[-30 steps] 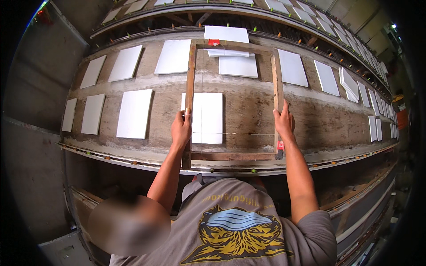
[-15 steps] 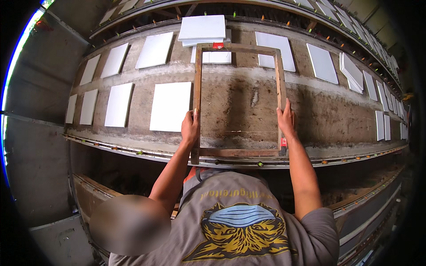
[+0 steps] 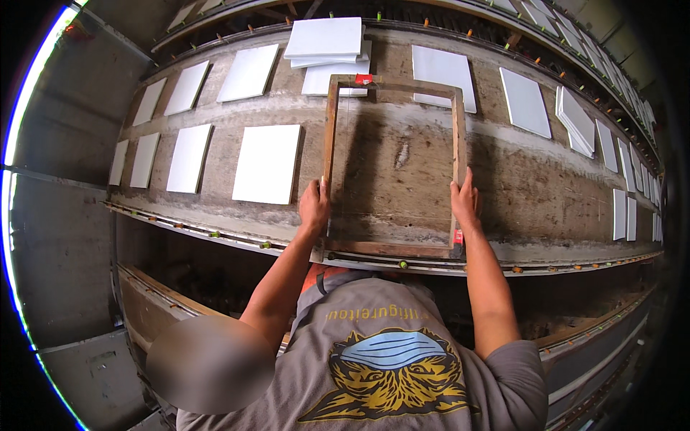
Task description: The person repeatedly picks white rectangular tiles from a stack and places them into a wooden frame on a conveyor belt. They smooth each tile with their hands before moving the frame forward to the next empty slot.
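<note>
A rectangular wooden frame [image 3: 331, 129] with bits of red tape on it is held upright-on in front of me, over the long brown table [image 3: 402, 179]. My left hand [image 3: 314, 205] is closed around its left rail, low down. On the opposite side my right hand [image 3: 466, 200] grips the right rail, some fingers pointing up along it. Through the frame the stained tabletop shows; whether a mesh spans it I cannot tell. Left of the frame lies a white square panel [image 3: 267, 164], and behind its top edge is a small stack of white panels [image 3: 323, 39].
More white panels lie in rows to the left, such as a near one [image 3: 190, 158], and to the right, such as a far one [image 3: 525, 102]. A rail with orange and green pegs [image 3: 403, 264] runs along the table's front edge. Another panel-covered table stands beyond.
Both my hands have carried the wooden frame a little to the right over the table. The gap between it and the white panel on its left has widened. My grip looks the same.
</note>
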Demonstrator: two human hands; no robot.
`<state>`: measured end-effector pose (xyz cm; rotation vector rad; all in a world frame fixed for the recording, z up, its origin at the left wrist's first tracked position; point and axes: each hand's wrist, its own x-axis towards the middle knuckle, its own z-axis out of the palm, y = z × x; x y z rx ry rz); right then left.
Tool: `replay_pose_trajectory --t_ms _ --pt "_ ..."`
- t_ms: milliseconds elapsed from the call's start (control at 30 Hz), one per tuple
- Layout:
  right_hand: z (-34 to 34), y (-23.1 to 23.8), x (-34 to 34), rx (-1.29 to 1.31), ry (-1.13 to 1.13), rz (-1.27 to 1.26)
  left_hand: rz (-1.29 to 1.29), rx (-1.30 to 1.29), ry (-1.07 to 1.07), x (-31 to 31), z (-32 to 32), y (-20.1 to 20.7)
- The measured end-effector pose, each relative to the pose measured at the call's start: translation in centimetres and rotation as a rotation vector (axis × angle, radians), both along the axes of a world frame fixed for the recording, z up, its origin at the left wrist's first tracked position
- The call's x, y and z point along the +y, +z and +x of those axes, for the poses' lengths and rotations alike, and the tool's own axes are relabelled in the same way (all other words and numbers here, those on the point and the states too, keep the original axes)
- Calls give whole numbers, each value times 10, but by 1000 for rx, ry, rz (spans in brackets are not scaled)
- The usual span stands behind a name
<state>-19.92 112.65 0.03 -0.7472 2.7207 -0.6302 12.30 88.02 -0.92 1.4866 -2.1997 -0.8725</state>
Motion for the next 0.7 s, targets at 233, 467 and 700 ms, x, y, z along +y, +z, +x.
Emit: replay_pose_trajectory --t_ms 233,467,700 --pt "-7 -13 11 -27 -13 -30 2 10 -37 3 -5 -4" --pt "-10 -4 11 -110 -6 -42 -38 40 -39 11 -10 -9" --pt "-18 -28 18 -30 -1 -33 -55 8 -90 10 -10 -14"
